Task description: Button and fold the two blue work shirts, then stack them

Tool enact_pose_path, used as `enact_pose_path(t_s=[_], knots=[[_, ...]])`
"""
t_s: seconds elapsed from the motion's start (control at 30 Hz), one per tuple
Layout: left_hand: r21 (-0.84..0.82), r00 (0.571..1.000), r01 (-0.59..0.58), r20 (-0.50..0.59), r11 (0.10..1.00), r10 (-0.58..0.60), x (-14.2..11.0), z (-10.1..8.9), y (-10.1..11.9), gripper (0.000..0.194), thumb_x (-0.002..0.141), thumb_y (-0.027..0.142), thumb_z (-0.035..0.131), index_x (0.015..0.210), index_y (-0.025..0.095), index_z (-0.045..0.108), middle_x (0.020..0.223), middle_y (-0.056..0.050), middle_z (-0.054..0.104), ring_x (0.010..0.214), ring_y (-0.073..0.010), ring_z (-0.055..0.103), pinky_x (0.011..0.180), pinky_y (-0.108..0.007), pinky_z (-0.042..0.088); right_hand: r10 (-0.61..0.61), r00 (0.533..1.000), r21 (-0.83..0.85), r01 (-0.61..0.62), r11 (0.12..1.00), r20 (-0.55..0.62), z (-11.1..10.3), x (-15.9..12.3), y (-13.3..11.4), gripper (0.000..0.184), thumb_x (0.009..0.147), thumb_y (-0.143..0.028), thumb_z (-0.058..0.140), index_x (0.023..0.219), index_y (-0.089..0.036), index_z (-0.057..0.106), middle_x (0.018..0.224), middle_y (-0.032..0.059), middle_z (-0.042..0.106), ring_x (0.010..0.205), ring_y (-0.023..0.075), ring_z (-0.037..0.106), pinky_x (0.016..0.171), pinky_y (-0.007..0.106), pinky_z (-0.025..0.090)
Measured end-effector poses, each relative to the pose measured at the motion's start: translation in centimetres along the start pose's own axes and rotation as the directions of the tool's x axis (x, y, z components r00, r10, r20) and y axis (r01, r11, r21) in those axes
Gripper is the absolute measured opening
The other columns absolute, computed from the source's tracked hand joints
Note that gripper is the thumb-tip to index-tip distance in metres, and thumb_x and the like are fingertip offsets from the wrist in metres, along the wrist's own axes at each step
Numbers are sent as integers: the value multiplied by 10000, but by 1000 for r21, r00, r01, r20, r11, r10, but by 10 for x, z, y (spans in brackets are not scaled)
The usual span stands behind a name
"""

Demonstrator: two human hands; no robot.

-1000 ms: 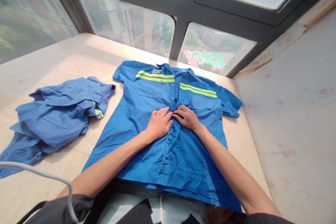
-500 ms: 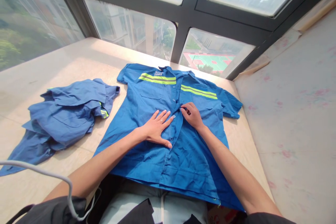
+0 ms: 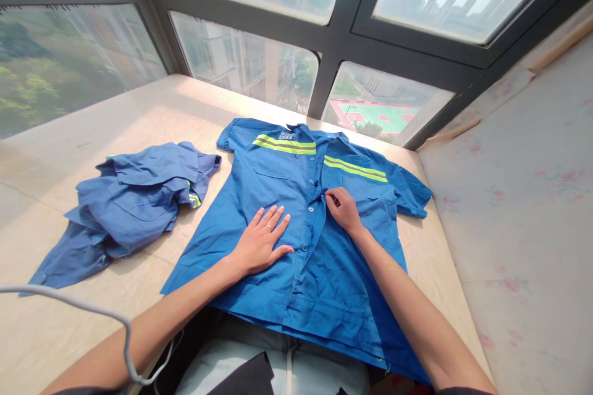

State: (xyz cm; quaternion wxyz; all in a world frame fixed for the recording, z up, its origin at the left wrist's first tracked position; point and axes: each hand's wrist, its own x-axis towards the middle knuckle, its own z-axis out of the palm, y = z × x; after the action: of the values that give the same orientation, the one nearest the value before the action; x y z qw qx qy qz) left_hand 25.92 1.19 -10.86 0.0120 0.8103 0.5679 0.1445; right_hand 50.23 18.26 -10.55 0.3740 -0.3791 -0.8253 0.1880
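A bright blue short-sleeved work shirt (image 3: 296, 271) with yellow-green reflective stripes lies face up on the pale stone ledge (image 3: 92, 129), its hem hanging over the near edge. My left hand (image 3: 260, 241) rests flat on the shirt's left front, fingers spread, a ring on one finger. My right hand (image 3: 341, 207) pinches the shirt's front placket near the upper buttons, fingers closed on the cloth.
A second, darker blue shirt (image 3: 134, 197) lies crumpled to the left on the ledge. Large windows with dark frames (image 3: 333, 31) rise behind. A pale wall with pink marks (image 3: 523, 197) stands on the right. A white cable (image 3: 92, 315) crosses the lower left.
My left hand has let go of the placket, opened flat and slid left and down across the shirt. My right hand stays pinched on the placket. The view has tilted slightly.
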Motion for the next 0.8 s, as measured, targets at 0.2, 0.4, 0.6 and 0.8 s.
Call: enact_pose_path(t_s=[0.2, 0.4, 0.6, 0.8], knots=[[134, 953, 300, -11, 944, -302, -29, -12, -40, 851, 970, 652, 353, 1566, 49, 291, 1603, -202, 275, 1505, -347, 235, 1217, -548, 200, 48, 999, 34, -47, 998, -19, 1, 1, 5, 174, 926, -296, 514, 895, -188, 648, 815, 50, 631, 676, 174, 563, 654, 322, 472], [210, 906, 413, 2, 886, -423, -55, -29, -80, 706, 991, 579, 324, 1515, 117, 423, 1584, -166, 341, 1483, -334, 301, 1190, -569, 246, 83, 996, 82, -81, 993, -22, 2, 1, 8, 195, 912, -332, 528, 888, -189, 659, 825, 61, 662, 685, 190, 589, 645, 339, 485], [185, 918, 397, -51, 899, -394, -56, -38, -85, 630, 988, 545, 337, 1391, 117, 564, 1491, -195, 480, 1415, -341, 421, 1148, -527, 347, 78, 997, 96, -75, 992, -25, 1, 1, 9, 213, 914, -352, 527, 886, -193, 665, 827, 68, 672, 699, 201, 606, 653, 349, 500], [225, 926, 373, -38, 900, -374, -59, -45, -85, 715, 979, 593, 333, 1385, 42, 540, 1473, -239, 482, 1405, -349, 432, 1152, -499, 346, 113, 993, 122, -107, 987, -38, 1, 1, 13, 230, 903, -368, 530, 879, -188, 672, 851, 79, 688, 738, 216, 634, 685, 361, 511]])
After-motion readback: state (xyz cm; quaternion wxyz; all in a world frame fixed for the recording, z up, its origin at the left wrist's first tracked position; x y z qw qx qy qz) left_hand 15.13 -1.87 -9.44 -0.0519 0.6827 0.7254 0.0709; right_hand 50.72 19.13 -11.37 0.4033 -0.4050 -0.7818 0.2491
